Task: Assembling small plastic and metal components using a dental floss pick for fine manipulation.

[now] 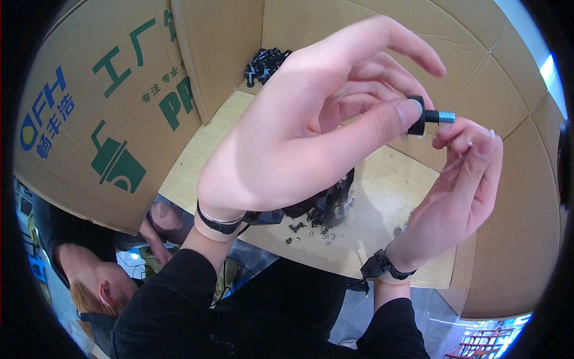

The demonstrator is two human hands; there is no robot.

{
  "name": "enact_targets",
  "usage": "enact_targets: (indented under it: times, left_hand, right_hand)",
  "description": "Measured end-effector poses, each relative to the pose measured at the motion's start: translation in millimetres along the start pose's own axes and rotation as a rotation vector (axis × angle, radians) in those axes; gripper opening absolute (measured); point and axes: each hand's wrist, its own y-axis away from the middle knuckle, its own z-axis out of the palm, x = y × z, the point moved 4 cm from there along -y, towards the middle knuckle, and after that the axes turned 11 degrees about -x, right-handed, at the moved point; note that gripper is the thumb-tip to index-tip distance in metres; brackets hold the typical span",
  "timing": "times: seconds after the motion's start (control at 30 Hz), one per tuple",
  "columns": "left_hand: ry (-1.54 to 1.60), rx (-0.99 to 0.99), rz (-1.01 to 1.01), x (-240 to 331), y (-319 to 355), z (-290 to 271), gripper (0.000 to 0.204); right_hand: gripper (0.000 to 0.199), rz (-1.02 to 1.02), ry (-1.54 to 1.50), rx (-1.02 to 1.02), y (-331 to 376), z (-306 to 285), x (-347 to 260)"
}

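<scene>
- The left hand [299, 137] was raised in front of the camera and pinched a small black knob with a threaded metal stud [427, 115] between thumb tip and the curled fingers, the index finger arched free above it
- The knob's black head sat against the thumb, and the bright stud stuck out to the right, toward the right hand [463, 179]
- The right hand was half curled just beside the stud's tip, thumb and forefinger pressed together; a thin pale sliver showed at the fingertips, too small to identify, so whether it gripped a part could not be told
- The part looked light and rigid, a moulded head on a steel thread, so it probably needed only a fingertip pinch and would not bend or crush
- The head seemed the better place to grip: it was broader and gave the pads something to bear on, while the thread was narrow, likely slick, and apt to roll out of a loose pinch
- Being so small, it would be easily dropped and lost among the loose pieces below
- Beneath the hands lay a pale wooden tabletop [388, 179] with a heap of black parts [326, 206], partly hidden by the left wrist
- A second pile of black parts [266, 63] lay in the far corner, against the cardboard walls [119, 107] that fenced the bench
- Another person's head [89, 287] showed at lower left
</scene>
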Motion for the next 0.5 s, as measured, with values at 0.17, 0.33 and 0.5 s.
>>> enact_targets:
  times: [0.17,0.33,0.5]
  left_hand:
    - [-0.037,-0.097,-0.007,-3,-2,0,0.032]
    - [0.016,-0.031,-0.005,-9,-1,0,0.031]
    - [-0.028,-0.020,-0.001,-6,-2,2,0.031]
  right_hand:
    - [0.037,0.138,-0.357,-0.202,0,-6,6]
    - [0.023,-0.106,-0.230,-0.090,0,7,5]
    - [0.044,-0.129,-0.184,-0.140,-2,-1,-2]
